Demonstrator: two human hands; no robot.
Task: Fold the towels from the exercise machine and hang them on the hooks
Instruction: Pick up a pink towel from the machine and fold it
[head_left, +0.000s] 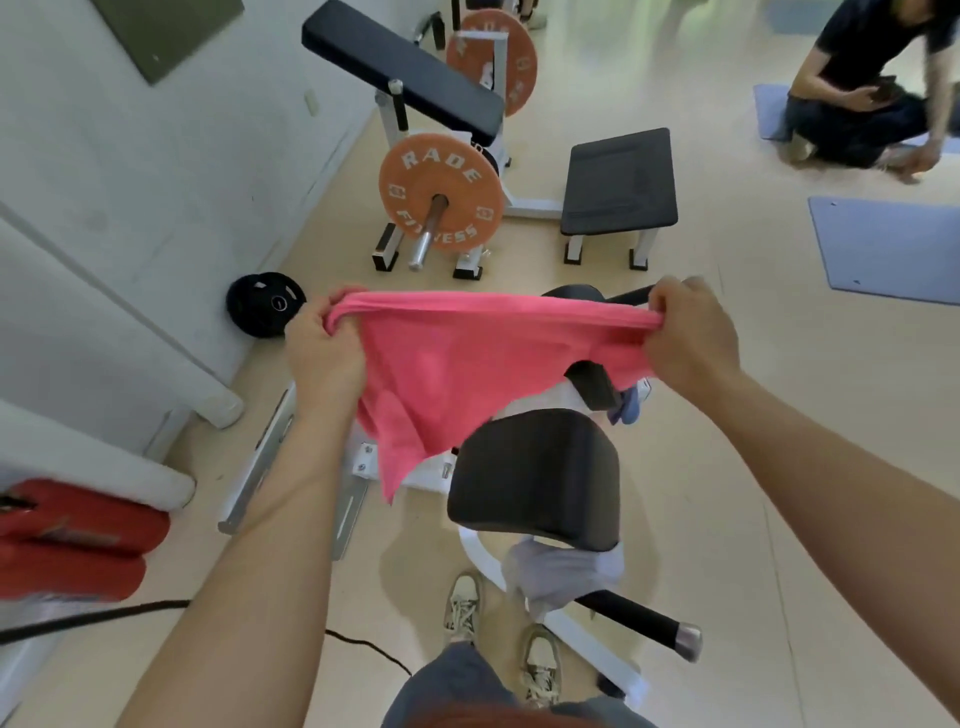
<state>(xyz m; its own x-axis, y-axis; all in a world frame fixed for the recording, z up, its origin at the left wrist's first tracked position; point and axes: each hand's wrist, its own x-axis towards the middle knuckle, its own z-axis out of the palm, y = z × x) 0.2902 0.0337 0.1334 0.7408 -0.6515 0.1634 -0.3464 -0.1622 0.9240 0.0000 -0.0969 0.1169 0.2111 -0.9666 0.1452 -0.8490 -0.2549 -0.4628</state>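
A pink towel hangs stretched in the air between both hands, its lower corner drooping to a point at the left. My left hand grips its bunched left end and my right hand pinches its right end. Below it stands the exercise machine with a black padded seat. A pale lavender towel is draped over the white frame under that seat. A small blue cloth shows beside the machine's far pad, partly hidden by the pink towel. No hooks are in view.
A weight bench with orange plates and a black stool stand ahead. A black plate leans on the left wall. Red pads lie at the left. A person kneels at the top right beside blue mats.
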